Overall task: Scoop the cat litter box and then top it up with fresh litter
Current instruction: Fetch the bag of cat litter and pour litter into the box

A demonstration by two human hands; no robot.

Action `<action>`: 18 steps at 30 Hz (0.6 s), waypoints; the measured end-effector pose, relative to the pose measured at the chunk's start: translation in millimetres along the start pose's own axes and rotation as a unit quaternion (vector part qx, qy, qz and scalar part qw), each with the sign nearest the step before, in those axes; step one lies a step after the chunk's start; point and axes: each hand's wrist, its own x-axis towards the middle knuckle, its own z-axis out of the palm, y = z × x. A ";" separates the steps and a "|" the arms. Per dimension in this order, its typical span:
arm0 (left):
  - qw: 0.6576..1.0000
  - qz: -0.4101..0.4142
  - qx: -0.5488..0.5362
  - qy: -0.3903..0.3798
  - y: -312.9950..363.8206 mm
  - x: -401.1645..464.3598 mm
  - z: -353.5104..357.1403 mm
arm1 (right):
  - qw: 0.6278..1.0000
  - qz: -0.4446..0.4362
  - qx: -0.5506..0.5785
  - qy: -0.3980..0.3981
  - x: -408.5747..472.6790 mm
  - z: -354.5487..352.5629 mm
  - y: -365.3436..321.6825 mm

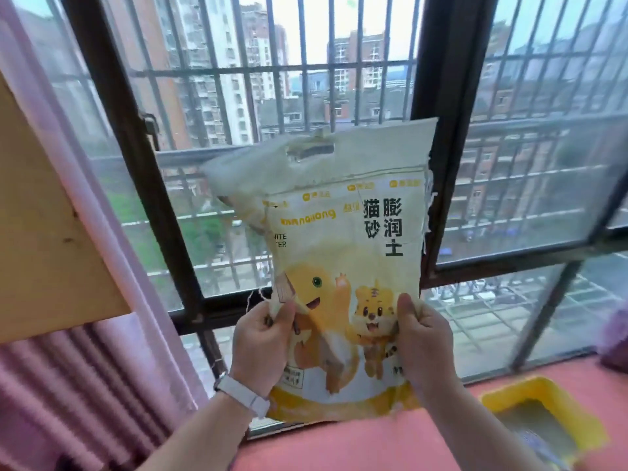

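Observation:
A white and yellow cat litter bag (343, 253) with cartoon animals and a cut-out handle is held upright in front of the window. My left hand (263, 338) pinches its left edge, and my right hand (423, 338) grips its right edge at the same height. The bag looks flat and limp, its top left corner folded over. The yellow litter box (509, 401) sits at the lower right on the pink sill surface, with grey litter inside; part of it is cut off by the frame edge.
A barred window (306, 73) with a dark frame fills the view behind the bag. A pink curtain (102, 368) hangs at the left, beside a wooden board (44, 239). The pink ledge (339, 447) runs along the bottom. A purple object (615, 338) sits at the right edge.

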 end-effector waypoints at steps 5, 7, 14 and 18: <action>0.994 -0.014 -0.039 -0.097 -7.7 18.1 90.8 | 0.993 0.035 -0.038 0.109 36.6 -61.1 28.9; 0.988 -0.031 -0.055 -0.142 -15.1 24.7 128.6 | 0.986 0.042 -0.058 0.151 50.9 -83.1 40.2; 0.955 -0.076 -0.083 -0.276 -42.6 61.1 267.6 | 0.953 0.067 -0.131 0.264 119.0 -145.4 81.1; 0.936 -0.092 -0.088 -0.329 -53.4 85.6 340.4 | 0.934 0.104 -0.144 0.310 166.2 -174.9 102.3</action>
